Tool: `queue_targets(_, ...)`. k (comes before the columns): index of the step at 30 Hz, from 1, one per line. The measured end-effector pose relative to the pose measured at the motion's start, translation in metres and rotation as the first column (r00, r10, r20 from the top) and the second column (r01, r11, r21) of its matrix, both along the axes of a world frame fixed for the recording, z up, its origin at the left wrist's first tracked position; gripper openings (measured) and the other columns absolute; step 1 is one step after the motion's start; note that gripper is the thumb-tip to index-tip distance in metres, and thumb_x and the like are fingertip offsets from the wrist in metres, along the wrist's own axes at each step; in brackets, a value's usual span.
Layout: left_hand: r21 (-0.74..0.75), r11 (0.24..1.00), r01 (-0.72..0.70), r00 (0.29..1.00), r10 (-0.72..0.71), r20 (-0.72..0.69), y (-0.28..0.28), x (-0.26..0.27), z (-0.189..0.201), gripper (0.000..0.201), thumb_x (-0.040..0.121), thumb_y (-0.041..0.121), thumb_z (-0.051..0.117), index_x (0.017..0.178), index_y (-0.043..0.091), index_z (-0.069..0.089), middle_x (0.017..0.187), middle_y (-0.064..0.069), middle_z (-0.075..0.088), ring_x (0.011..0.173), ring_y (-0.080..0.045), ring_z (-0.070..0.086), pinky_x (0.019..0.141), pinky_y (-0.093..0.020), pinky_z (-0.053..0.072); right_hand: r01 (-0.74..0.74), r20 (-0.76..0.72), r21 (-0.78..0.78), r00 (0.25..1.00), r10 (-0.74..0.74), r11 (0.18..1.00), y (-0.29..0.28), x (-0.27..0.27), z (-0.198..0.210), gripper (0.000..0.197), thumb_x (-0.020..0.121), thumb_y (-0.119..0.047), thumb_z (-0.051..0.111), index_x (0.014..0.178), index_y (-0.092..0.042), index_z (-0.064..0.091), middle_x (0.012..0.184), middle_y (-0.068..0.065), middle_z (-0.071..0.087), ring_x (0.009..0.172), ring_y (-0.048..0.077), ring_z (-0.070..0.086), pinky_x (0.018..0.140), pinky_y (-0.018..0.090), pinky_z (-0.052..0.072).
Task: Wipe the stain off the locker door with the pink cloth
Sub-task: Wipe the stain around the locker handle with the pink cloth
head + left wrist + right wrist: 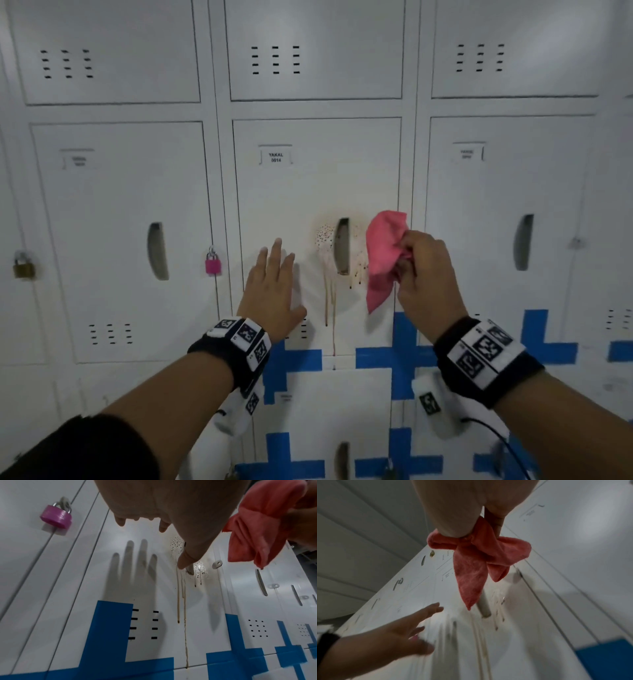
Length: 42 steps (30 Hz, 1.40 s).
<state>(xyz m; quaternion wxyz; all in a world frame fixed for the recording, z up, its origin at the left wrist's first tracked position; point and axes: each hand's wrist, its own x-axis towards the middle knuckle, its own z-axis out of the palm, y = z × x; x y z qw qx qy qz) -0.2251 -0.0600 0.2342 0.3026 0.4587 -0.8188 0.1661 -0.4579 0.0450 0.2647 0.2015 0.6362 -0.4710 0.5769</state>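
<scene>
No wiping shows yet: the brown stain (331,255) sits untouched between the spread, seemingly hovering left hand (272,296) and the right hand (424,270) pinching the bunched pink cloth (383,255) beside the locker door (315,185).

Head faces lockers; wrist views look upward, perhaps sharing stain (330,260).

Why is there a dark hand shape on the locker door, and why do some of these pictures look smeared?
Left wrist view: the dark shape is the left hand's shadow on the locker door, so the light comes from behind. Right wrist view: the left hand and stain smear, blurred by motion. Head view: the pink cloth looks fairly sharp; the outer lockers blur and bend.
</scene>
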Motion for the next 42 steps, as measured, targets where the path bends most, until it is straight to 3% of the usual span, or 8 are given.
queue_targets(5,0.002,0.998,-0.068,0.998,0.068,-0.015,-0.015,-0.012,-0.001,0.104,0.078,0.037,0.069,0.151,0.009,0.001,0.159,-0.014,-0.018,0.146,-0.035,-0.015,0.12,-0.051,0.009,0.111,-0.091,-0.019,0.989,-0.113,0.994,-0.025,-0.015,0.03,0.027,0.08,0.013,0.043,0.092,-0.009,0.051,0.087,-0.004,0.044,0.082,0.023,0.043,0.065,0.039,0.045)
queue_targets(11,-0.064,0.984,-0.166,0.984,0.161,-0.074,-0.034,-0.018,-0.002,0.103,0.078,0.025,0.068,0.151,0.004,-0.002,0.158,-0.022,-0.014,0.145,-0.041,-0.011,0.119,-0.054,0.008,0.141,-0.129,0.023,0.982,-0.137,0.99,-0.058,0.0,0.046,0.026,0.083,0.008,0.043,0.102,-0.007,0.053,0.095,0.004,0.053,0.087,0.023,0.042,0.071,0.04,0.045)
queue_targets(16,-0.098,0.968,-0.231,0.972,0.233,0.017,-0.045,-0.013,-0.001,0.12,0.071,0.027,0.078,0.15,0.007,-0.01,0.157,-0.022,-0.018,0.144,-0.046,-0.009,0.117,-0.058,0.017,0.236,-0.228,0.04,0.948,-0.221,0.971,-0.086,0.004,0.045,0.044,0.086,-0.001,0.048,0.128,-0.012,0.051,0.123,0.01,0.053,0.097,0.029,0.046,0.072,0.043,0.049)
queue_targets(22,-0.172,0.937,-0.303,0.942,0.322,0.096,-0.055,-0.014,-0.005,0.124,0.073,0.023,0.08,0.147,0.001,-0.018,0.153,-0.027,-0.023,0.142,-0.053,-0.005,0.112,-0.062,0.026,0.39,-0.38,-0.037,0.846,-0.374,0.92,-0.095,0.015,0.032,0.045,0.091,-0.03,0.047,0.125,-0.001,0.052,0.123,0.019,0.053,0.113,0.04,0.045,0.099,0.049,0.041)
queue_targets(25,-0.178,0.932,-0.315,0.932,0.339,0.127,-0.056,-0.015,-0.005,0.125,0.072,0.023,0.081,0.147,-0.001,-0.016,0.153,-0.03,-0.022,0.141,-0.055,0.0,0.11,-0.062,0.031,0.416,-0.398,-0.039,0.827,-0.396,0.908,-0.104,0.012,0.027,0.046,0.087,-0.018,0.061,0.128,-0.001,0.051,0.126,0.019,0.053,0.115,0.038,0.048,0.099,0.046,0.043)
queue_targets(29,-0.174,0.928,-0.329,0.924,0.355,0.143,-0.056,-0.018,-0.003,0.121,0.074,0.025,0.081,0.147,-0.002,-0.012,0.153,-0.032,-0.018,0.139,-0.057,0.006,0.106,-0.061,0.036,0.386,-0.383,-0.073,0.84,-0.383,0.919,-0.103,0.011,0.023,0.048,0.076,-0.005,0.069,0.123,-0.001,0.058,0.118,0.016,0.06,0.103,0.033,0.054,0.085,0.039,0.049)
queue_targets(35,-0.161,0.927,-0.337,0.922,0.36,0.145,-0.054,-0.019,-0.001,0.12,0.076,0.025,0.078,0.146,-0.003,-0.015,0.153,-0.032,-0.019,0.139,-0.057,0.006,0.106,-0.061,0.037,0.386,-0.379,-0.012,0.852,-0.361,0.922,-0.104,0.011,0.009,0.045,0.074,-0.005,0.071,0.118,-0.002,0.06,0.117,0.014,0.059,0.108,0.034,0.051,0.086,0.044,0.051)
queue_targets(42,-0.16,0.932,-0.325,0.925,0.348,0.151,-0.052,-0.017,0.0,0.123,0.075,0.024,0.079,0.145,-0.003,-0.018,0.153,-0.032,-0.018,0.139,-0.057,0.006,0.106,-0.061,0.037,0.287,-0.363,0.008,0.893,-0.264,0.958,-0.101,0.004,-0.023,0.034,0.075,-0.002,0.072,0.109,-0.004,0.066,0.11,0.012,0.062,0.102,0.028,0.054,0.084,0.038,0.054)
